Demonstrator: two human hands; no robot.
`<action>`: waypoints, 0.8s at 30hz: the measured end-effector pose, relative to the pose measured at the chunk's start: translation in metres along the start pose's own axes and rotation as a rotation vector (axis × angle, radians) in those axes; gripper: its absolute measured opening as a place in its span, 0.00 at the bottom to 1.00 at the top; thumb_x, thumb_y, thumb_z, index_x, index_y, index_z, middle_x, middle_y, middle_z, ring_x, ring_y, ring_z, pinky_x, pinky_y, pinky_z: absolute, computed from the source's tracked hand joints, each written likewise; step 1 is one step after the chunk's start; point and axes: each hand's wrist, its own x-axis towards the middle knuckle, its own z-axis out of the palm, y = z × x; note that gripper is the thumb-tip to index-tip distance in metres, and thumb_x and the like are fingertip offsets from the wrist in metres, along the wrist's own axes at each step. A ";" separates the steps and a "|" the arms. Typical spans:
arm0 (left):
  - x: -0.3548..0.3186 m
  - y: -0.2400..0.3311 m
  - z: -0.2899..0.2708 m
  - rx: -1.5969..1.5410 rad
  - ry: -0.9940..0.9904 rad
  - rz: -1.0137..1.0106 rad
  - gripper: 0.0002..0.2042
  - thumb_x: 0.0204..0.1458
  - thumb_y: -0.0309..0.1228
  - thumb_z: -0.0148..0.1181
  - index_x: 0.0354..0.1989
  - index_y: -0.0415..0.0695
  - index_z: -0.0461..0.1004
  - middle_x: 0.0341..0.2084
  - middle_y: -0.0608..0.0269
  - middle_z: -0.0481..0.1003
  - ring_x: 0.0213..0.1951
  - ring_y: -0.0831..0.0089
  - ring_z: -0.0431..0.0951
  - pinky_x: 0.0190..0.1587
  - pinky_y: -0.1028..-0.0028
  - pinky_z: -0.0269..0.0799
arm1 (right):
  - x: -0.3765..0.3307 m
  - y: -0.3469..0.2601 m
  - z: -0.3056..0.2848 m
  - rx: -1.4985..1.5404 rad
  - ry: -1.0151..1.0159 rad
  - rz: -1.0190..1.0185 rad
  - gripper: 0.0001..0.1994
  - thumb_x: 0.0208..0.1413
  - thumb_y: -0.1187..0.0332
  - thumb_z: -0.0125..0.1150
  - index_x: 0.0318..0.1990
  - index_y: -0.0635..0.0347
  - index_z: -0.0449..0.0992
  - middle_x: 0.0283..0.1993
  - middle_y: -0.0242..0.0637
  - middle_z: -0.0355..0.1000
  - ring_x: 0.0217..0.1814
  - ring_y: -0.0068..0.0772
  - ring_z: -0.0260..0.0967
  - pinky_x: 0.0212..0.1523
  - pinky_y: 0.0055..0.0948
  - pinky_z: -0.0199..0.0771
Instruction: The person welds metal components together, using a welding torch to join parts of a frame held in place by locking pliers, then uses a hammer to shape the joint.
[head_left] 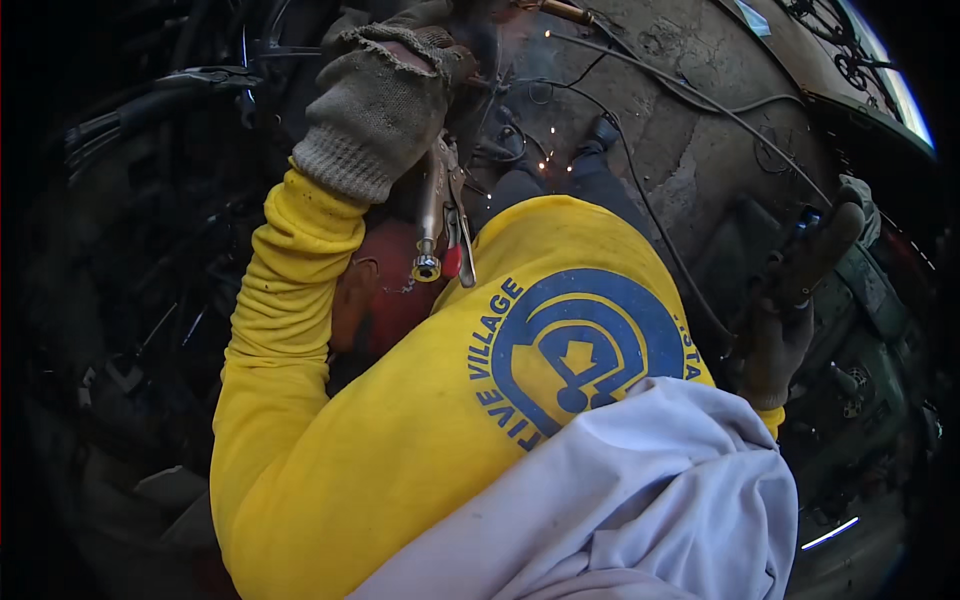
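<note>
My left hand [380, 100], in a frayed grey knit glove, is raised at the top centre and closed around a dark metal part [475, 60]. Silver locking pliers [440, 215] with a red grip hang just under that wrist. A brass-coloured rod tip [565, 10] pokes in above, and small orange sparks [540, 150] fall beside the glove. My right hand [790, 310], in a dark worn glove, is out at the right and gripped on a dark tool with a blue tip [808, 218]. A yellow long-sleeved shirt [400, 430] and a grey cloth [640, 500] fill the lower middle.
Black cables [690, 100] snake over a stained concrete floor [700, 60] at the top right. Dark metal frames and scrap [150, 200] crowd the left side. A dark machine or box [860, 380] sits at the right. My shoe [603, 130] shows near the sparks.
</note>
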 end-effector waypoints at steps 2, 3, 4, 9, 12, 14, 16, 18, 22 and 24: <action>0.013 0.001 -0.007 -0.006 0.046 0.020 0.11 0.54 0.34 0.56 0.43 0.46 0.79 0.33 0.57 0.81 0.34 0.59 0.83 0.26 0.53 0.77 | 0.003 -0.012 -0.010 -0.072 0.004 -0.047 0.24 0.57 0.72 0.60 0.61 0.69 0.69 0.31 0.28 0.71 0.24 0.19 0.67 0.25 0.21 0.67; 0.011 0.000 -0.007 -0.003 0.003 0.013 0.12 0.53 0.34 0.57 0.45 0.47 0.79 0.35 0.57 0.82 0.35 0.60 0.83 0.26 0.53 0.78 | 0.005 -0.013 -0.011 -0.094 -0.062 -0.071 0.24 0.57 0.72 0.61 0.61 0.69 0.70 0.30 0.29 0.71 0.24 0.19 0.67 0.25 0.21 0.67; 0.011 -0.001 -0.009 -0.002 -0.017 0.006 0.13 0.53 0.34 0.57 0.45 0.48 0.79 0.36 0.57 0.82 0.36 0.60 0.83 0.26 0.53 0.78 | 0.005 -0.014 -0.012 -0.117 -0.129 -0.096 0.24 0.57 0.71 0.61 0.61 0.69 0.70 0.30 0.30 0.72 0.23 0.19 0.67 0.25 0.21 0.68; 0.008 0.010 -0.013 -0.096 -0.059 -0.076 0.16 0.48 0.30 0.64 0.48 0.51 0.81 0.48 0.58 0.81 0.46 0.61 0.82 0.40 0.58 0.78 | -0.001 0.002 -0.008 -0.096 -0.167 -0.065 0.24 0.56 0.71 0.64 0.60 0.68 0.71 0.29 0.30 0.73 0.24 0.20 0.69 0.26 0.21 0.69; 0.010 0.018 -0.020 -0.137 -0.145 -0.210 0.16 0.45 0.27 0.70 0.45 0.50 0.83 0.55 0.58 0.79 0.55 0.61 0.80 0.52 0.63 0.78 | 0.000 0.002 -0.008 -0.118 -0.159 -0.061 0.23 0.54 0.73 0.65 0.59 0.68 0.72 0.30 0.30 0.73 0.25 0.19 0.69 0.27 0.21 0.69; 0.014 0.019 -0.024 -0.110 -0.142 -0.203 0.15 0.45 0.27 0.70 0.45 0.50 0.83 0.55 0.58 0.79 0.55 0.61 0.80 0.51 0.63 0.78 | 0.001 0.001 -0.009 -0.149 -0.162 -0.075 0.23 0.54 0.73 0.65 0.58 0.68 0.72 0.30 0.30 0.73 0.25 0.19 0.69 0.27 0.21 0.69; 0.019 0.019 -0.028 -0.065 -0.085 -0.096 0.14 0.47 0.29 0.70 0.44 0.50 0.83 0.54 0.59 0.79 0.56 0.63 0.80 0.52 0.64 0.78 | 0.001 -0.001 -0.012 -0.161 -0.168 -0.087 0.22 0.54 0.73 0.65 0.57 0.68 0.73 0.30 0.30 0.74 0.26 0.18 0.70 0.29 0.21 0.70; 0.024 0.021 -0.030 -0.055 -0.119 -0.121 0.13 0.47 0.29 0.70 0.44 0.51 0.83 0.53 0.59 0.80 0.56 0.63 0.79 0.52 0.63 0.78 | 0.001 -0.008 -0.013 -0.171 -0.161 -0.074 0.22 0.53 0.73 0.65 0.57 0.67 0.74 0.30 0.30 0.74 0.26 0.18 0.70 0.29 0.21 0.70; 0.023 0.015 -0.025 0.034 -0.092 -0.043 0.16 0.52 0.33 0.59 0.50 0.53 0.81 0.44 0.61 0.83 0.43 0.65 0.84 0.29 0.56 0.82 | 0.006 -0.015 -0.015 -0.206 -0.164 -0.082 0.22 0.53 0.73 0.66 0.56 0.67 0.74 0.30 0.29 0.74 0.26 0.19 0.70 0.29 0.21 0.70; 0.020 0.013 -0.020 0.018 -0.093 -0.044 0.16 0.52 0.33 0.59 0.49 0.52 0.81 0.43 0.60 0.83 0.42 0.64 0.84 0.29 0.56 0.81 | 0.005 -0.017 -0.014 -0.200 -0.161 -0.075 0.22 0.53 0.73 0.66 0.56 0.67 0.74 0.30 0.30 0.74 0.26 0.19 0.70 0.29 0.21 0.70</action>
